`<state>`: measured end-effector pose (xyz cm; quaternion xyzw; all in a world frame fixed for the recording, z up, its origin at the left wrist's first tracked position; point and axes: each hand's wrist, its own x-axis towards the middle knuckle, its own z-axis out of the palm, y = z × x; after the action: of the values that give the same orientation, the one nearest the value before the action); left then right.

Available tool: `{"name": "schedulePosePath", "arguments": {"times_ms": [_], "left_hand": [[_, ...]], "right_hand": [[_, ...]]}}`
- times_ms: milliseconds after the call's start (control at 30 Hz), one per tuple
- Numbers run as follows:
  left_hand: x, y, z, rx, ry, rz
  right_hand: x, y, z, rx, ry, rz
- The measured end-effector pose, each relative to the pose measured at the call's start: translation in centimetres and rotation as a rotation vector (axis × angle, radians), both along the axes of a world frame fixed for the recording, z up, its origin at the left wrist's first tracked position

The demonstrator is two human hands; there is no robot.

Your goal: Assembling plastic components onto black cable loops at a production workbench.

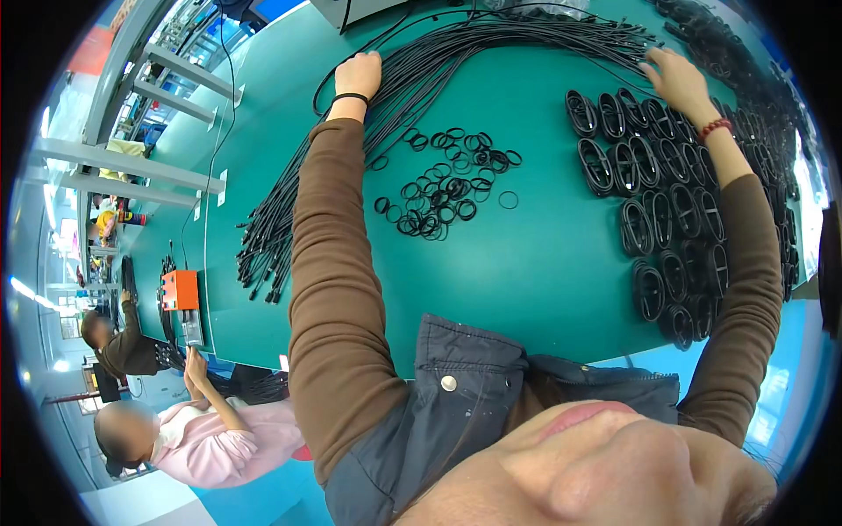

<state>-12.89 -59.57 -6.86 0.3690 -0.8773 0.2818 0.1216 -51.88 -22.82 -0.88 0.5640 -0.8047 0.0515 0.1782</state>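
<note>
A long bundle of black cables (pixel 456 44) arches across the far part of the green table. Its left ends, with plugs, fan out beside my left forearm. Over the left part of the bundle, my left hand (pixel 358 77) is closed in a fist around a black cable; the fingers mostly face away. At the bundle's far right ends, my right hand (pixel 680 79) has its fingers bent together on a cable end, partly hidden. Between my arms lies a loose scatter of small black bands (pixel 447 188), apart from both hands.
Rows of coiled black cables (pixel 631 167) lie along the right, under and beside my right forearm. More black cables (pixel 719 35) are piled at the far right. An orange box (pixel 180 290) stands at the left. Two other people work beyond it. Grey metal posts (pixel 132 162) rise at the left edge.
</note>
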Motion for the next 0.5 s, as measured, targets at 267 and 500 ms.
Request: {"name": "schedulePosePath", "arguments": {"times_ms": [267, 500], "left_hand": [[-0.2, 7.3, 10.5, -0.426, 0.295, -0.179], [4.4, 17.3, 19.2, -0.453, 0.283, -0.521]], "right_hand": [[11.4, -15.3, 1.7, -0.058, -0.579, 0.168], [-1.8, -15.3, 10.6, -0.801, -0.161, 0.325]]}}
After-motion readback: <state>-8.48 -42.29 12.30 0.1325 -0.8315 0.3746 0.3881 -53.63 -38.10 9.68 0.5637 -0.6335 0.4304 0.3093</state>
